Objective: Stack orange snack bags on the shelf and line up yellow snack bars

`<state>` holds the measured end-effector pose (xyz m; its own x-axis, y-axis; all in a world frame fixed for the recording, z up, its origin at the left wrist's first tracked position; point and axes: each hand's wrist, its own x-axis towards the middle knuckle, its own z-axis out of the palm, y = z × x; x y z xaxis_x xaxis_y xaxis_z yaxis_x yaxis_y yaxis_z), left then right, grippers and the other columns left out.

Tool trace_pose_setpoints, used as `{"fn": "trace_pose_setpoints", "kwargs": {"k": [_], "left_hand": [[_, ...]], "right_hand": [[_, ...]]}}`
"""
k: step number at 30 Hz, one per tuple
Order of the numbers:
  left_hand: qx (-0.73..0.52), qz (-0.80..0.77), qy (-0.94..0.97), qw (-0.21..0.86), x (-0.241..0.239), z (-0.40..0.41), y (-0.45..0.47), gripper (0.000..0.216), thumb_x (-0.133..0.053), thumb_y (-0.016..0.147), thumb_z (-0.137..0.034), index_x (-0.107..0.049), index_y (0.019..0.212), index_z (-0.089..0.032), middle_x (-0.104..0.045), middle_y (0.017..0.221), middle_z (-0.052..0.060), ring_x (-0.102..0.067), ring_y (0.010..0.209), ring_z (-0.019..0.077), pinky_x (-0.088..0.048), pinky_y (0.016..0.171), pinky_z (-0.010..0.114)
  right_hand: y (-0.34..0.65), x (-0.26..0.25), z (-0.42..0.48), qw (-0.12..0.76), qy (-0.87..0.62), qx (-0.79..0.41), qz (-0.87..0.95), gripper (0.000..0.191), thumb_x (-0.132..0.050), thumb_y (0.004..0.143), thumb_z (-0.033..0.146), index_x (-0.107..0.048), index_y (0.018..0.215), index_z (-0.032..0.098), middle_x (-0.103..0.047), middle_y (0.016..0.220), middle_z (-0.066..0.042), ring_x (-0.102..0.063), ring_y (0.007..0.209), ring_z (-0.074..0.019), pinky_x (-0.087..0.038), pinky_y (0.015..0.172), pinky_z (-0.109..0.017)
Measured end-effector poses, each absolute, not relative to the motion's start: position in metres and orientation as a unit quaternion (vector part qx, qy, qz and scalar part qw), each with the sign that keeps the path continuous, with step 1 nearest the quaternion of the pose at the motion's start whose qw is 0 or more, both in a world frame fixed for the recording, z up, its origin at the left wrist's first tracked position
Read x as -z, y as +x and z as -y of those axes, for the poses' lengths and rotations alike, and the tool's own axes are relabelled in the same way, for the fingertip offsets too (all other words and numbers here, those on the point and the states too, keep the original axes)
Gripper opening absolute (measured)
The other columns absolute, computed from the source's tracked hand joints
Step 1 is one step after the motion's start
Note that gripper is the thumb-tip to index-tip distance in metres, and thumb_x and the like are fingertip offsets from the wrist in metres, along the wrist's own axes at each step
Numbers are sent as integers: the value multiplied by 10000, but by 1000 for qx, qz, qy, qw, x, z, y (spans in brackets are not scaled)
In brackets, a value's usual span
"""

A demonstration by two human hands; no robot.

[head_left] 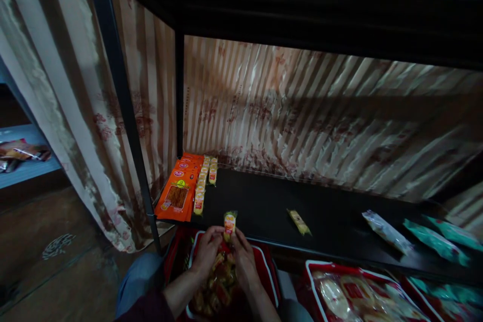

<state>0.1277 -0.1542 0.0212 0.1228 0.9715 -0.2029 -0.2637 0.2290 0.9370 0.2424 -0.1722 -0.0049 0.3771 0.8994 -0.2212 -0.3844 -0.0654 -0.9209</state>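
Note:
Between my left hand (209,250) and my right hand (245,257) is a small yellow wrapped snack (230,223), held upright by the fingers of both. Below my hands stands a red basket with a white rim (267,265), full of similar small yellow packets (219,282). On the black shelf (252,201) ahead, a row of the same yellow snacks (201,188) runs toward the back, with a shorter row (213,171) beside it. Orange snack bags (177,191) lie overlapped at the shelf's left end.
Farther right on the shelf lie a single yellow packet (299,222), a whitish packet (388,231) and teal packets (435,241). Another red basket (310,274) holds wrapped round goods. A black upright post (126,95) stands at left; a striped curtain (271,110) hangs behind.

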Motion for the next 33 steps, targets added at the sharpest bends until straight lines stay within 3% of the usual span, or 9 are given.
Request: {"fn": "trace_pose_setpoints", "kwargs": {"k": [6, 14, 21, 28, 33], "left_hand": [[-524, -481, 429, 557, -27, 119, 127, 243, -551, 678, -83, -675, 854, -196, -674, 975, 58, -592, 983, 207, -432, 927, 331], [-525, -516, 488, 469, -23, 78, 133, 421, -472, 712, -83, -633, 1094, -159, -590, 1277, 99, -489, 1241, 207, -298, 1112, 377], [-484, -559, 508, 441, -11, 50, 147, 457, -430, 791, -144, -560, 1226, -100, -461, 1416, 139, -392, 1334, 200, -248, 1143, 356], [-459, -594, 504, 426, -12, 31, 156, 450, -389, 844, -190, -547, 1250, -78, -419, 1446, 151, -357, 1357, 196, -224, 1151, 332], [-441, -620, 498, 416, -21, 20, 156, 462, -366, 861, -202, -525, 1275, -71, -377, 1474, 146, -312, 1382, 189, -210, 1155, 326]], "right_hand": [[237, -9, 115, 634, -526, -506, 257, 475, -777, 549, 435, -710, 951, 191, -732, 967, -62, -665, 898, -224, -512, 803, -321], [228, -3, 56, 618, -551, -475, 298, 470, -728, 570, 430, -705, 964, 173, -732, 952, -58, -649, 930, -222, -479, 866, -319], [231, 18, 16, 581, -571, -440, 378, 483, -630, 636, 501, -688, 985, 172, -729, 954, -71, -668, 866, -216, -523, 759, -303], [234, 26, -13, 542, -611, -355, 456, 309, -569, 713, 391, -697, 934, 216, -736, 819, -31, -679, 786, -199, -540, 716, -298], [230, 33, -24, 543, -612, -332, 470, 291, -540, 737, 375, -669, 955, 232, -732, 848, -25, -679, 786, -194, -541, 741, -313]]}}
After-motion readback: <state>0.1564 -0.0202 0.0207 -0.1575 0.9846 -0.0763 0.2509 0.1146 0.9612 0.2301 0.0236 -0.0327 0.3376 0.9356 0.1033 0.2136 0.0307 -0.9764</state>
